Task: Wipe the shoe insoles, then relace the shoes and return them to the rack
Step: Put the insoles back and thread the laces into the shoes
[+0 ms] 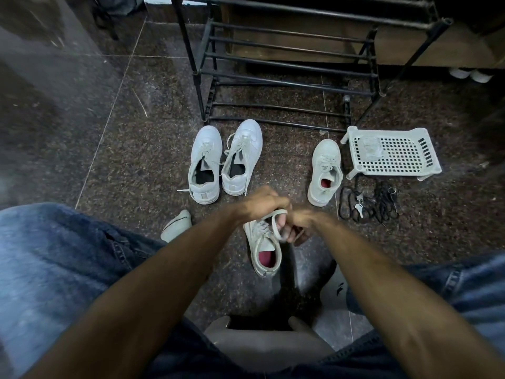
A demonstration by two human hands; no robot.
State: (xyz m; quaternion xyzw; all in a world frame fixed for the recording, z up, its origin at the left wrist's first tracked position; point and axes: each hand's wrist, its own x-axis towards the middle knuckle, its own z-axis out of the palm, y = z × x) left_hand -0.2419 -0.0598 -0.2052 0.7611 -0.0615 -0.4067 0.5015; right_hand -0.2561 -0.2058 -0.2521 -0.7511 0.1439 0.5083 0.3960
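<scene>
A pale sneaker with a red insole [264,253] lies on the floor between my knees. Both hands work above its laces. My left hand [263,203] is curled over the lace near the toe end. My right hand [296,224] pinches a loop of the white lace [276,222]. Its matching sneaker [325,173] stands further off to the right, laced. A pair of white sneakers with dark insoles [225,160] stands side by side in front of the black metal shoe rack [278,77], whose lower shelves hold nothing.
A white perforated plastic stand [393,154] sits right of the shoes, with a tangle of black laces and keys [369,205] in front of it. My socked feet [176,225] rest on the dark granite floor. More white shoes [470,73] show far right.
</scene>
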